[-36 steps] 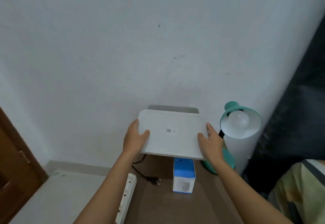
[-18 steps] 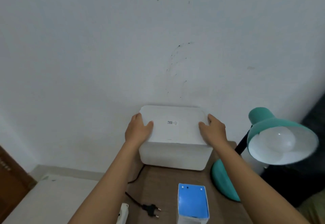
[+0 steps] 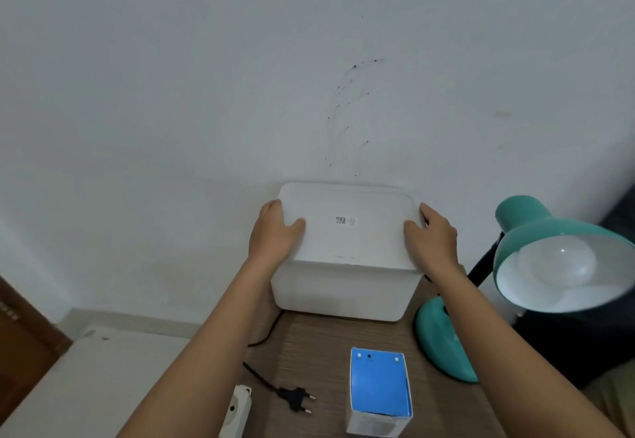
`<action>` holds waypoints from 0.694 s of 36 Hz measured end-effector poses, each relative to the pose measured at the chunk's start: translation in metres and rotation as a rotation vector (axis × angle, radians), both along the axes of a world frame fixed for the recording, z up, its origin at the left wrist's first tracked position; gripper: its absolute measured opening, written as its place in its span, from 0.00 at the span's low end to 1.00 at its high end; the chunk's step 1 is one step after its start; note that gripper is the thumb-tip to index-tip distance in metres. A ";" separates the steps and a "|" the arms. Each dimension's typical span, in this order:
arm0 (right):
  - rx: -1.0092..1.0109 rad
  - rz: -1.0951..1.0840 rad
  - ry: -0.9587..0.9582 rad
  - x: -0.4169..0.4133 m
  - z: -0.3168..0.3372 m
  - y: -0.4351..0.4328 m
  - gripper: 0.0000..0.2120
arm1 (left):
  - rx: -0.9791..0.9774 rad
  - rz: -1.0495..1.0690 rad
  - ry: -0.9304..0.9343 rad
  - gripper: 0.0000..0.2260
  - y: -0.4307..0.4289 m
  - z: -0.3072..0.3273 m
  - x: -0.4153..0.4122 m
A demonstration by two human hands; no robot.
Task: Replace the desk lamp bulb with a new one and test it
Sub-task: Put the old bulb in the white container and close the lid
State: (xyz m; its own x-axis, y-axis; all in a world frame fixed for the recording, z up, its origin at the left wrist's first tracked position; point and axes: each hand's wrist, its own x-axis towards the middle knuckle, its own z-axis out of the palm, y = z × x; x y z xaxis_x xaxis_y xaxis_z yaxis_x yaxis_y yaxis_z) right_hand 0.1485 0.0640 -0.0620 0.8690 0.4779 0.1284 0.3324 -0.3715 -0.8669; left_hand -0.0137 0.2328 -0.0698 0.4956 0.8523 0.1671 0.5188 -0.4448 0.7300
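White lid [image 3: 347,228] gripped at both ends by left hand [image 3: 275,235] and right hand [image 3: 434,236], fingertips hidden behind it.

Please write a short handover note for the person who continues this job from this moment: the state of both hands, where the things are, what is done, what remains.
Left hand and right hand grip the two ends of the white box's lid; the white box stands on the desk against the wall.
Teal lamp is at the right, bulb fitted and unlit.
Plug lies loose on the desk, beside the power strip.
Blue bulb carton stands in front, apparently closed.
Done: nothing on the lamp itself.
Left: swap the bulb, plug in, test.
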 end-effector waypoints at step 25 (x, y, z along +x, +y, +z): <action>0.084 -0.010 0.205 -0.011 -0.011 -0.020 0.27 | -0.332 -0.016 -0.368 0.13 -0.011 -0.011 -0.018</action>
State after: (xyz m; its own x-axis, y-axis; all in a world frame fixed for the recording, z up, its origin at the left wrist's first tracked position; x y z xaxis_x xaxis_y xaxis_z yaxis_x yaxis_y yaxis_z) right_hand 0.1377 0.0439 -0.0731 0.8858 0.4639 -0.0128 0.1424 -0.2980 -0.9439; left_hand -0.0315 0.2221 -0.0805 0.4679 0.8821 0.0547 0.1949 -0.1634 0.9671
